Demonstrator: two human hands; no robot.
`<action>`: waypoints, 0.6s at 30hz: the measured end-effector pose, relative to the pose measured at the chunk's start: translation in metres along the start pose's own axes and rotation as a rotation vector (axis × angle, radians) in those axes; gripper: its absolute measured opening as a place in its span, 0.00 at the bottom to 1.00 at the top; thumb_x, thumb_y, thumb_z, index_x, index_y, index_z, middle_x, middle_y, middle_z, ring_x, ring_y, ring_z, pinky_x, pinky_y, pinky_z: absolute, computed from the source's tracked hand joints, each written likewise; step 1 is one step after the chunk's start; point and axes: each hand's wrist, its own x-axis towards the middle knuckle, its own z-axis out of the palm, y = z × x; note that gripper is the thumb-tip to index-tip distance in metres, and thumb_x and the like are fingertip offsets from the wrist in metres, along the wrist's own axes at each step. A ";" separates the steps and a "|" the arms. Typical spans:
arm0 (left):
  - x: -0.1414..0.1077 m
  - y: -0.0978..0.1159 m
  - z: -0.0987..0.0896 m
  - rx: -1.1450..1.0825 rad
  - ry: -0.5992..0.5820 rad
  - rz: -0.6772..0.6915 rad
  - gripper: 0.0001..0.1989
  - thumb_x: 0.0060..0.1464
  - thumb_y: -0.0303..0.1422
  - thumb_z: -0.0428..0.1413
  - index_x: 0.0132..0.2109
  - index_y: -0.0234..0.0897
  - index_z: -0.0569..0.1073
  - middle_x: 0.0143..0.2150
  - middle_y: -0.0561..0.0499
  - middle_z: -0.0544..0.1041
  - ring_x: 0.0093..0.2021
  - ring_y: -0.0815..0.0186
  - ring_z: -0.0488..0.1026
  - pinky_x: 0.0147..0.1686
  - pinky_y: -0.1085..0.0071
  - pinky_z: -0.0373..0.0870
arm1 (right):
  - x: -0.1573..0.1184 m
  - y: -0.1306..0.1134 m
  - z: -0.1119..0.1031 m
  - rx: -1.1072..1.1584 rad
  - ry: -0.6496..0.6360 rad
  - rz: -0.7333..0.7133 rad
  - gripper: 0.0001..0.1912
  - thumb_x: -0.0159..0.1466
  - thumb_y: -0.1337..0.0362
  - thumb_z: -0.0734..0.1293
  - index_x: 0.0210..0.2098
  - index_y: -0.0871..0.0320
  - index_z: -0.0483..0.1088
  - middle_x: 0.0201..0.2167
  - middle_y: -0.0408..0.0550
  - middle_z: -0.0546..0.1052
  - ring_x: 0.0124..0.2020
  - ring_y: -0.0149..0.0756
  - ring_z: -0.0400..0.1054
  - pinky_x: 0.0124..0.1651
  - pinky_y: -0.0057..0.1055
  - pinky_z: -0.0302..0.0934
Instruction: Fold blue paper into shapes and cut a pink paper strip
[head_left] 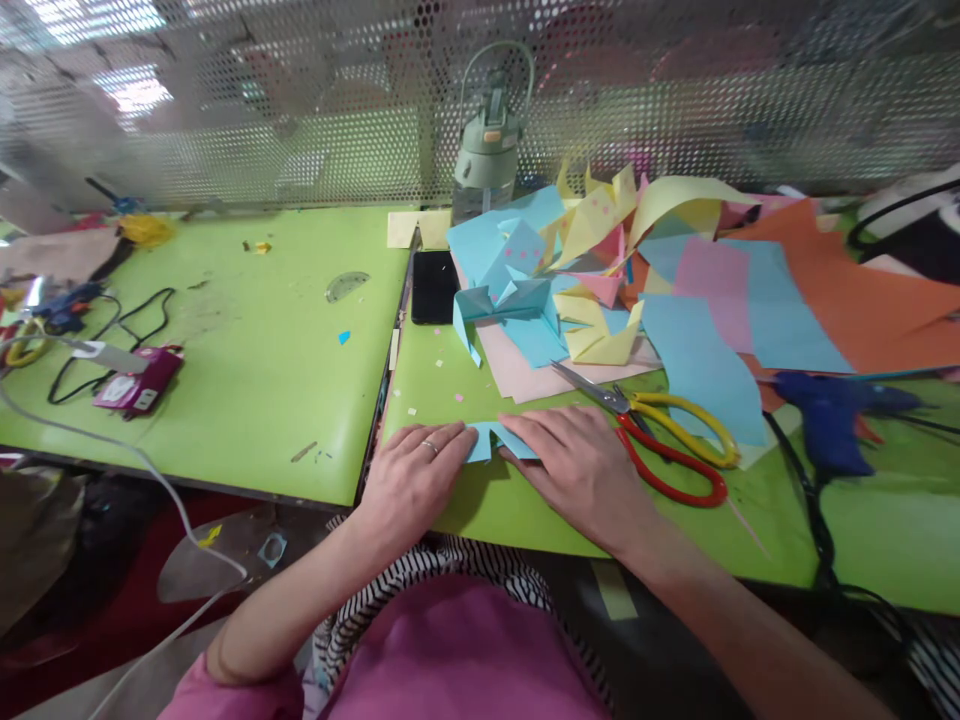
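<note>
Bare left hand (416, 470): back upward, fingers close together, slightly bent, tips toward the right. Bare right hand (581, 465): back upward, fingers gathered, tips toward the left. Fingertips of the two hands face each other, near but apart. Bare left forearm (300, 595) slants in from near left, bare right forearm (720, 610) from near right.

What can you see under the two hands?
Blue paper runs under the left hand and right hand; only the part between them shows, with a gap in it. Its outer ends and the table beneath are covered, so cannot be seen.
</note>
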 end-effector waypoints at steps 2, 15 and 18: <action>0.000 0.000 0.000 0.000 0.007 -0.011 0.12 0.64 0.23 0.50 0.51 0.34 0.73 0.46 0.46 0.82 0.41 0.64 0.80 0.43 0.65 0.77 | 0.001 0.001 0.001 0.012 -0.015 -0.003 0.11 0.69 0.62 0.63 0.46 0.60 0.73 0.39 0.50 0.80 0.40 0.41 0.68 0.44 0.38 0.54; -0.001 0.003 0.005 -0.007 -0.012 0.064 0.13 0.63 0.23 0.50 0.51 0.33 0.73 0.48 0.45 0.81 0.43 0.63 0.79 0.43 0.66 0.77 | 0.003 -0.001 0.003 -0.082 0.046 -0.073 0.10 0.69 0.68 0.61 0.36 0.59 0.74 0.30 0.47 0.79 0.33 0.37 0.67 0.42 0.38 0.52; -0.004 0.003 0.004 0.006 -0.087 0.132 0.13 0.63 0.25 0.50 0.53 0.32 0.72 0.52 0.44 0.79 0.49 0.62 0.78 0.47 0.64 0.76 | -0.001 -0.003 0.001 -0.079 -0.002 -0.091 0.10 0.68 0.69 0.60 0.38 0.59 0.74 0.32 0.47 0.80 0.34 0.38 0.67 0.42 0.38 0.53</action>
